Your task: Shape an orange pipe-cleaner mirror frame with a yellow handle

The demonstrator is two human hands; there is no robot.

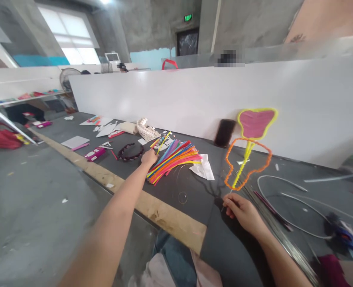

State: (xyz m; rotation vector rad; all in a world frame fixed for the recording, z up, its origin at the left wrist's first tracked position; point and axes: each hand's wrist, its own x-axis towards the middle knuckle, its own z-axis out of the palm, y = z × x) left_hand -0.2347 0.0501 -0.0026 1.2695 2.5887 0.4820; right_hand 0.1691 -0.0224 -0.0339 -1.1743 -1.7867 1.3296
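My left hand reaches forward over the table, closed on a thin yellow pipe cleaner that points up and away. Right beside it lies a fanned bundle of colourful pipe cleaners. Pinched in my right hand is the lower end of a wire stem. From that stem rises an orange fuzzy outline, shaped like a loop with wavy sides. A twisted yellow stem runs up through it to a pink panel with a yellow fuzzy edge.
A dark phone leans on the white divider. White paper, a dark braided headband and a purple box lie about. At right are thin wires, a curved white wire and blue-handled pliers.
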